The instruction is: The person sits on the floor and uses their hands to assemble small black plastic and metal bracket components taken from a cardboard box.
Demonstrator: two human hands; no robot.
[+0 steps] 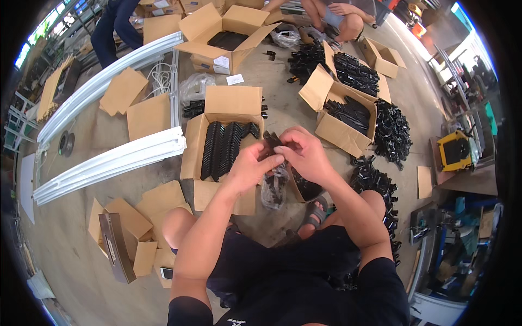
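Note:
Both hands meet in front of me, above the floor. My left hand (251, 166) and my right hand (305, 154) pinch a small dark piece (272, 139) between thumbs and fingers; its exact kind I cannot make out. Just below them is a clear plastic bag (274, 191) with dark contents. Left of the hands stands an open carton (191, 157), packed with neat rows of black angled parts (222, 148). Partly hidden under my right hand is another carton (294, 190) holding black parts (307, 186).
Loose black parts (392, 130) are heaped at the right, beside an open carton (348, 135) of the same. Long white metal profiles (109, 163) lie at left. Another open carton (215, 57) stands farther off. A co-worker (340, 22) crouches at the back; another person's legs (111, 32) show at far left.

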